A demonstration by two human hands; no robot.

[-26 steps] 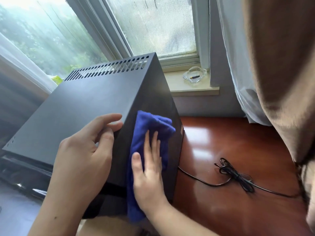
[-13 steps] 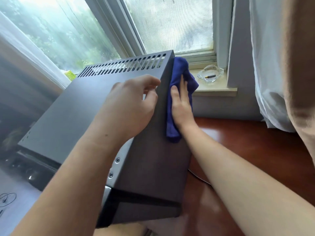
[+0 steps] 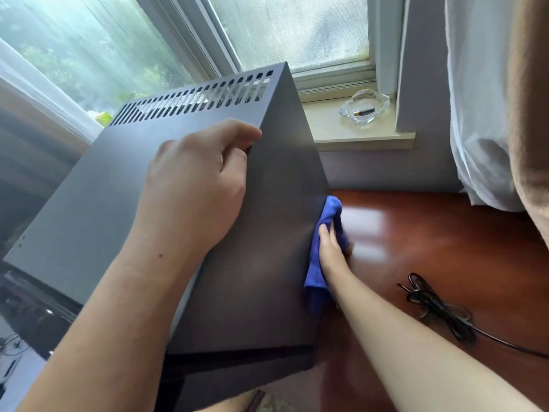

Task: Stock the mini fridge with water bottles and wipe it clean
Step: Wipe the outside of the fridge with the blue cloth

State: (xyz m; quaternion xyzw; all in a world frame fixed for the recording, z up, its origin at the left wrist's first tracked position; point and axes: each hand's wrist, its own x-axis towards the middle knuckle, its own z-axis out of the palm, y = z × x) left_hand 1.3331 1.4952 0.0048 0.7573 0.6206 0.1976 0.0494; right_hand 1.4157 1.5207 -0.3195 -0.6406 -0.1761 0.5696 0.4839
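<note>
1. The wiping step is judged to be in hand: the mini fridge (image 3: pixel 261 248), a dark box standing on the red-brown tabletop (image 3: pixel 430 248), is being cleaned on its right side wall. No water bottles are seen, and the door cannot be seen from this angle, so the stocking cannot be judged.
2. A blue cloth (image 3: pixel 325 230) is pressed flat against the lower rear part of that wall by the right hand (image 3: pixel 331 254). Its fingers are held straight along the cloth, not clenched; folds of cloth bunch just beyond the fingertips and trail behind the wrist.
3. The fridge is steadied by the left hand (image 3: pixel 196 188), whose fingers are curled over the top right edge, grasping it, with the vent slots (image 3: pixel 193 99) well beyond the knuckles.
4. The next move is judged to call for a stroke along the wall with even pressure, the left grasp being kept firm so that the box does not slide on the glossy tabletop.
5. A bundled black cord (image 3: pixel 439 310) lies on the tabletop to the right of the right forearm, apart from it.
6. Beyond the fingers, a glass ashtray (image 3: pixel 364 107) rests on the window sill (image 3: pixel 356 135). A white curtain (image 3: pixel 481 114) hangs at the right.
</note>
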